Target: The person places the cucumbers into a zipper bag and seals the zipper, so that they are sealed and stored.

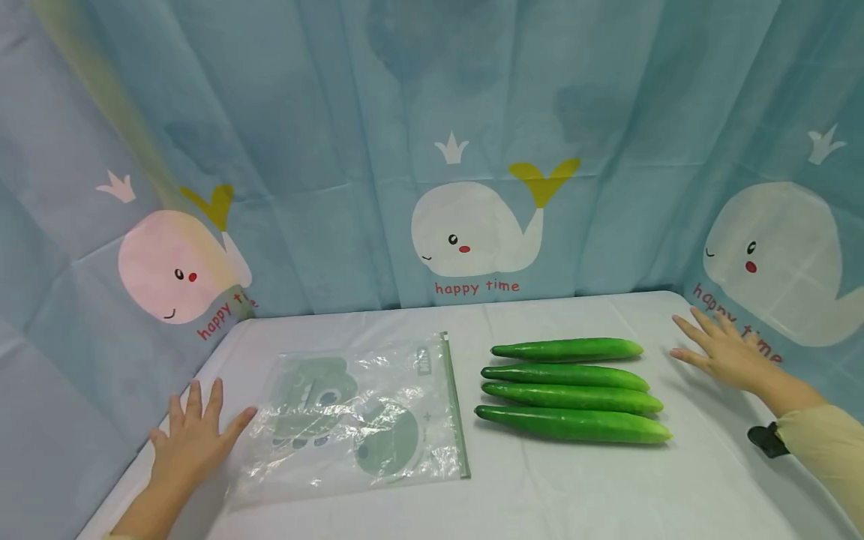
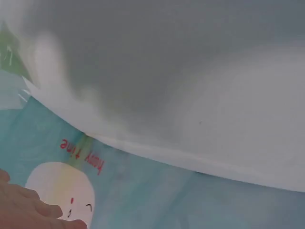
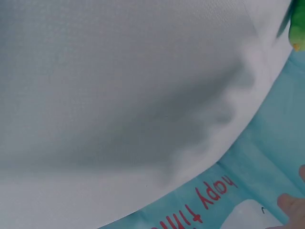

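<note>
In the head view, several green cucumbers (image 1: 572, 425) lie side by side on the white table, right of the middle. To their left a clear zip bag (image 1: 317, 420) with a green cartoon print lies flat, its green zip edge facing the cucumbers. My left hand (image 1: 192, 442) is spread at the bag's left side, thumb close to the bag's edge; whether it touches cannot be told. My right hand (image 1: 729, 352) is held out with fingers apart, right of the cucumbers, holding nothing. One cucumber tip (image 3: 297, 33) shows in the right wrist view.
A blue curtain (image 1: 324, 225) with whale prints hangs behind the table and along both sides. The white tabletop (image 1: 574, 487) ends close to it. A small black object (image 1: 768, 440) is by the right sleeve (image 1: 826, 450).
</note>
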### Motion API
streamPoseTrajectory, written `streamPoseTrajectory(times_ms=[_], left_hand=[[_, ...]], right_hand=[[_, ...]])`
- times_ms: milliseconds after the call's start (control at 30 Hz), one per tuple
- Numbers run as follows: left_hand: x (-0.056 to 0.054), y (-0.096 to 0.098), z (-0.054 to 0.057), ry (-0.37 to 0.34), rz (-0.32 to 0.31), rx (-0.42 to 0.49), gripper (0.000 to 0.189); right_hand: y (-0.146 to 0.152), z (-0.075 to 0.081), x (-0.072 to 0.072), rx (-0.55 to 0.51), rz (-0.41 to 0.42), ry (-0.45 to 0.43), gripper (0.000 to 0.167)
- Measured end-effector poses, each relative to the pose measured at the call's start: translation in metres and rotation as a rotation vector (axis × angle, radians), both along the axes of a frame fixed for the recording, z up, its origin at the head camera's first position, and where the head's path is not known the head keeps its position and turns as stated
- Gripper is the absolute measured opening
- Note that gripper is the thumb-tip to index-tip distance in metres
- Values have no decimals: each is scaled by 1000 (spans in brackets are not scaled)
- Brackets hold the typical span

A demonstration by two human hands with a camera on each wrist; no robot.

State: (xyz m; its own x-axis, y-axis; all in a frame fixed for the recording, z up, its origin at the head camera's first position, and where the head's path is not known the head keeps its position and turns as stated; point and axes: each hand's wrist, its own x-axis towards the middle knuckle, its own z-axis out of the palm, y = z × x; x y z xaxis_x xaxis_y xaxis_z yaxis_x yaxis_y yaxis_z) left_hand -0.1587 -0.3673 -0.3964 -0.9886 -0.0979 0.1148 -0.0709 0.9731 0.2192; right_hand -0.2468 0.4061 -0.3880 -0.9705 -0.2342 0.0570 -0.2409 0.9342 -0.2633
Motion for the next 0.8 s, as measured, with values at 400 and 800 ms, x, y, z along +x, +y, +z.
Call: streamPoseTrajectory(times_ms=[400,800], left_hand=[[0,56,24,-9,-84,56,99],[1,135,24,-39,-185,168,103]], right_hand=[[-6,6,-8,-206,69,-36,76],[-16,18,-19,-396,98,-179,76]])
